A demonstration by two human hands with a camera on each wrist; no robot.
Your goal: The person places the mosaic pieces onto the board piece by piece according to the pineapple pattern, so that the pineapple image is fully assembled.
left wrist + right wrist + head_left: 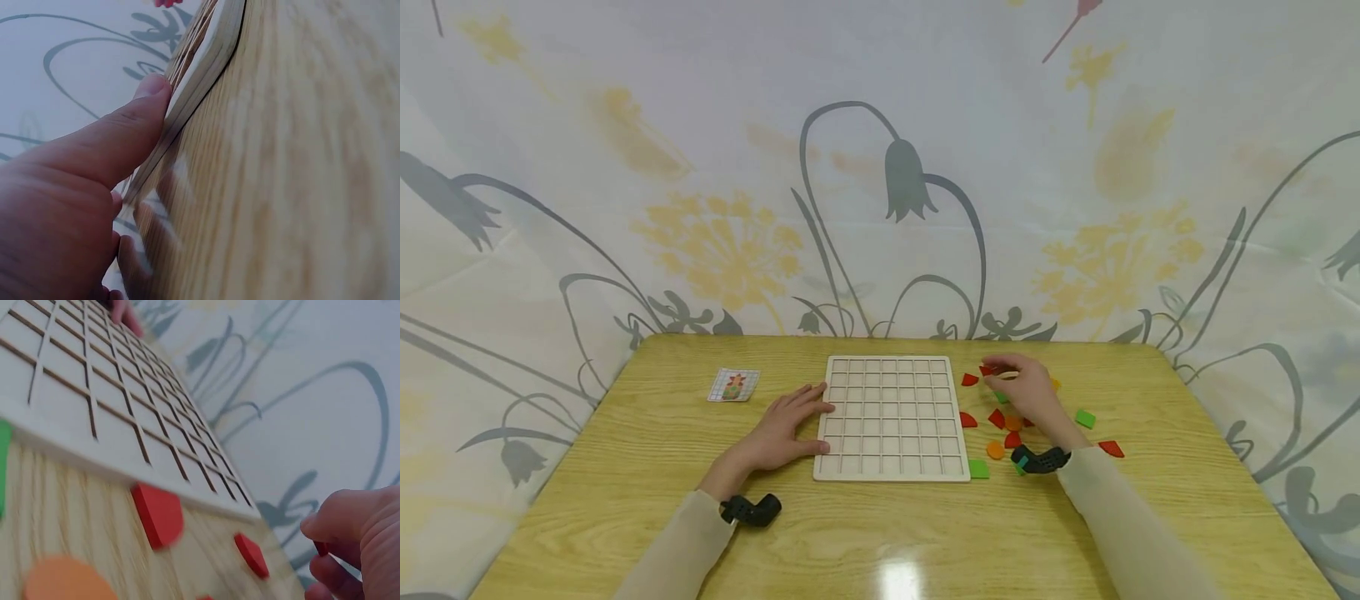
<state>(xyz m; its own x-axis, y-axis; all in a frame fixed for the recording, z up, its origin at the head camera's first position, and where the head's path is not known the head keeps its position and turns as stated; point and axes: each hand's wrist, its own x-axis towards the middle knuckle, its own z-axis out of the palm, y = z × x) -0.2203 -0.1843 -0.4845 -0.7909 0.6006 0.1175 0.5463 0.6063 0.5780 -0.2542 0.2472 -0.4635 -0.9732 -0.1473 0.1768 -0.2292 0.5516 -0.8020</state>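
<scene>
A pale wooden board [891,477] with a grid of square recesses lies mid-table. My left hand [784,432] rests along the board's left edge; in the left wrist view its straight thumb [140,119] touches the rim. To the right of the board, my right hand [1032,393] pinches a small red piece [320,548] between thumb and fingers, mostly covered by them in the right wrist view. Under and around that hand lie loose pieces: a red quarter-round piece [967,420], an orange disc [996,450], a green square [979,469] and several more.
A small card [734,385] with a coloured picture on a grid lies left of the board. Farther right are a green square [1086,418] and a red piece [1112,449]. A flower-patterned cloth [880,250] hangs behind the wooden table [820,542].
</scene>
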